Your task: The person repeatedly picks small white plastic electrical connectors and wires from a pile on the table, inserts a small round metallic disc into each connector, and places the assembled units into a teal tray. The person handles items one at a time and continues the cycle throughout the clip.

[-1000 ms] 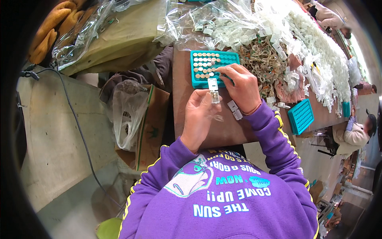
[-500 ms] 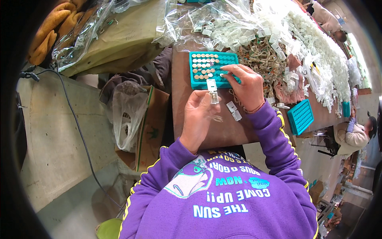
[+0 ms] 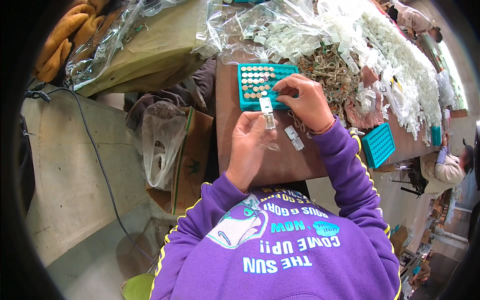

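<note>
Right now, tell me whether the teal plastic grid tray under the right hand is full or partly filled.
Partly filled. The teal plastic grid tray holds round metallic discs in its left cells; the cells toward its right edge look empty, some hidden by the right hand.

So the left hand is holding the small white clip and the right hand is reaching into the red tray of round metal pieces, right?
Not quite: the tray is teal, not red, as the head view shows. The rest holds: the left hand holds the small white clip, and the right hand reaches to the tray holding the round metal pieces.
</note>
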Tool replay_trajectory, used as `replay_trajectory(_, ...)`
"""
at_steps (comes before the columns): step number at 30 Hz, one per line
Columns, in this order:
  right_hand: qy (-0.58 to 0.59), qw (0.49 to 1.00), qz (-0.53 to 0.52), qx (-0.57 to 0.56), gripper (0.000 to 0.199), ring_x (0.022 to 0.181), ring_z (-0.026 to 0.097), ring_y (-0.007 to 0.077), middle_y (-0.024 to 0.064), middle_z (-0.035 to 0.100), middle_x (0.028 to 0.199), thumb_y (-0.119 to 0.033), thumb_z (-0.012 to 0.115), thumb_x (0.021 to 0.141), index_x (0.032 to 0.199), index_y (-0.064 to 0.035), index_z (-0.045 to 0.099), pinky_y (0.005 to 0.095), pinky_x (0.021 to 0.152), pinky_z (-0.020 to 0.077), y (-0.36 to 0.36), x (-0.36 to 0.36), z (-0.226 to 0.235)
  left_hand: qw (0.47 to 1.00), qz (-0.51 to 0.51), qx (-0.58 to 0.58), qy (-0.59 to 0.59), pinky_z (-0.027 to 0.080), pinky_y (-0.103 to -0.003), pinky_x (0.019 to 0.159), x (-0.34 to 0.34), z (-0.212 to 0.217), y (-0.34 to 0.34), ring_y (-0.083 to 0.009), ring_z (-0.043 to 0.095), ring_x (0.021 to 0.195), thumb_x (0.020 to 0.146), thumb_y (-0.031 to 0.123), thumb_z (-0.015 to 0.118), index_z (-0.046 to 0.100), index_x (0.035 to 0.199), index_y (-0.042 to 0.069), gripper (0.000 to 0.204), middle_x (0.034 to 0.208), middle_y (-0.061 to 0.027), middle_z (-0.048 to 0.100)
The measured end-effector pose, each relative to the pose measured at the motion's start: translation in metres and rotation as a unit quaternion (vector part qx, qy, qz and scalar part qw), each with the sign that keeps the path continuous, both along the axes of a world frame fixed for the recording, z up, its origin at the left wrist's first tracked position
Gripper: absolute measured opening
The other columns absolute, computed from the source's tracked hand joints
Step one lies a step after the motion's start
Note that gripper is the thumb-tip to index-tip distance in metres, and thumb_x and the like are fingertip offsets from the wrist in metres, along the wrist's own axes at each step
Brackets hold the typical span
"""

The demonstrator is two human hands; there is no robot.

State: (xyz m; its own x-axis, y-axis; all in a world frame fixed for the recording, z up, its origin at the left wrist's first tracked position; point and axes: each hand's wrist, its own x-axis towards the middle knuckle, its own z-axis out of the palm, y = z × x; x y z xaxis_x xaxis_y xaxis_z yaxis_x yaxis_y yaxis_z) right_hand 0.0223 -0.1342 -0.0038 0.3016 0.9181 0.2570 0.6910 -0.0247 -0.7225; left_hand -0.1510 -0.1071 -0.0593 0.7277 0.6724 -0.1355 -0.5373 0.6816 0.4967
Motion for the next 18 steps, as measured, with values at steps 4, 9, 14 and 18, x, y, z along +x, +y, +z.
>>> replay_trajectory(4, -0.015, 1.0, -0.01, 0.009, 0.013, 0.074, 0.067, 0.018, 0.0088, 0.068, 0.081, 0.001, 0.072, 0.073, 0.085, -0.003, 0.071, 0.0293, 0.068, 0.0526, -0.002, -0.003, 0.005, 1.0, 0.001, 0.003, -0.002, 0.051, -0.027, 0.073, 0.0, -0.001, 0.0, -0.0119, 0.062, 0.081, 0.097, 0.017, 0.059, 0.057, 0.103, 0.009, 0.011, 0.097, -0.0067, 0.066)
replay_trajectory(9, 0.022, 0.997, -0.016, 0.077, 0.012, 0.071, 0.069, 0.0183, 0.0082, 0.071, 0.082, 0.0, 0.072, 0.075, 0.086, -0.0035, 0.071, 0.0273, 0.065, 0.0533, -0.023, -0.027, 0.019, 1.0, 0.005, 0.012, 0.003, 0.053, -0.025, 0.069, 0.0, -0.001, 0.0, -0.0115, 0.064, 0.077, 0.095, 0.016, 0.062, 0.058, 0.104, 0.007, 0.013, 0.094, -0.0064, 0.067)
replay_trajectory(14, -0.071, 0.992, 0.02, 0.101, 0.017, 0.071, 0.068, 0.0212, 0.0083, 0.069, 0.083, -0.001, 0.072, 0.075, 0.09, -0.0052, 0.069, 0.029, 0.064, 0.054, -0.034, -0.041, 0.023, 0.999, 0.017, 0.026, 0.037, 0.054, -0.024, 0.067, 0.002, 0.0, -0.002, -0.011, 0.064, 0.075, 0.094, 0.016, 0.064, 0.059, 0.102, 0.007, 0.013, 0.093, -0.0052, 0.068)
replay_trajectory(18, 0.006, 0.998, 0.034, 0.061, 0.018, 0.072, 0.068, 0.0216, 0.0087, 0.069, 0.082, 0.0, 0.071, 0.075, 0.092, -0.005, 0.069, 0.0289, 0.065, 0.0542, -0.033, -0.037, 0.025, 0.998, -0.002, 0.051, 0.047, 0.054, -0.024, 0.066, -0.001, 0.002, -0.002, -0.0108, 0.064, 0.075, 0.094, 0.017, 0.065, 0.059, 0.101, 0.007, 0.014, 0.093, -0.0042, 0.068)
